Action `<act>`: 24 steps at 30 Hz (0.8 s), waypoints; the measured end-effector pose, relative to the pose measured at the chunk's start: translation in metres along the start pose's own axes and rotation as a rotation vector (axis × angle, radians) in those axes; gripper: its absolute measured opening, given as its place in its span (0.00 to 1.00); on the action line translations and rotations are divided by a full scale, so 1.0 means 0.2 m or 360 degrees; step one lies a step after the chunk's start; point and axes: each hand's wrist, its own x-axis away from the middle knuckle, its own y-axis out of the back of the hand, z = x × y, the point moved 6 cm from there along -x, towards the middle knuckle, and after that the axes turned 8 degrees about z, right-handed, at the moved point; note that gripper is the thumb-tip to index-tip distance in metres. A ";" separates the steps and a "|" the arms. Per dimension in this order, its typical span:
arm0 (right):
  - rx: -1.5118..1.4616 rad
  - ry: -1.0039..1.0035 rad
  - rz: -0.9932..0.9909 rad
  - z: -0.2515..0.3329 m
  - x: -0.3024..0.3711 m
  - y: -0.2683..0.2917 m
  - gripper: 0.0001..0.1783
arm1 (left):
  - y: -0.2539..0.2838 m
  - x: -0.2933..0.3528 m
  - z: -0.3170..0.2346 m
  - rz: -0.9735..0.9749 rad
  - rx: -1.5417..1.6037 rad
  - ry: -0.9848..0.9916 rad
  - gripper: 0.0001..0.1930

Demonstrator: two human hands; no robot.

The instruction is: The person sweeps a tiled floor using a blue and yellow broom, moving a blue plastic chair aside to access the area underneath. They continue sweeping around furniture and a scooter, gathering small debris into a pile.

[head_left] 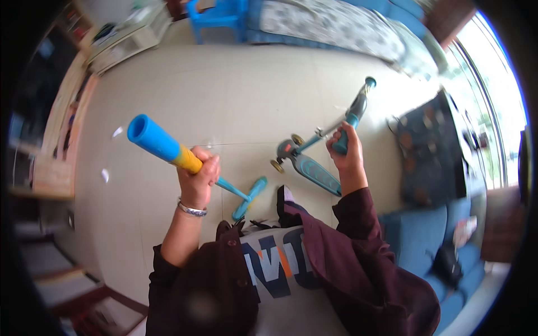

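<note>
My left hand [199,178] is wrapped round the yellow part of a broom [154,138]. Its thick blue handle end tilts up toward me, and its teal head [256,193] is down on the floor near my feet. A grey and teal kick scooter [317,171] stands to the right, its small wheels on the tiles. My right hand [349,150] is closed round one teal grip of its handlebar, while the other grip [370,83] points away from me.
White scraps [105,176] lie on the tiled floor at left. A blue plastic chair [217,21] and a covered sofa [330,28] stand at the far side. To the right are a dark cloth-covered table [423,151] and a blue sofa [414,238] bearing a black bag [446,266].
</note>
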 end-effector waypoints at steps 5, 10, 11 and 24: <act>-0.0105 0.0396 -0.0179 0.19 0.75 0.17 0.08 | -0.34 0.16 0.00 0.0385 0.0032 0.0111 0.11; -0.0208 0.0769 -0.0461 0.19 1.44 0.35 0.09 | -0.67 0.47 -0.14 0.0880 0.0093 0.0051 0.11; -0.0254 0.0894 -0.0528 0.17 1.40 0.25 0.08 | -0.64 0.30 -0.21 0.1035 0.0116 0.0021 0.11; -0.0521 0.1485 -0.1420 -0.04 2.69 0.85 0.09 | -1.45 0.87 -0.33 0.1775 0.0513 0.0111 0.13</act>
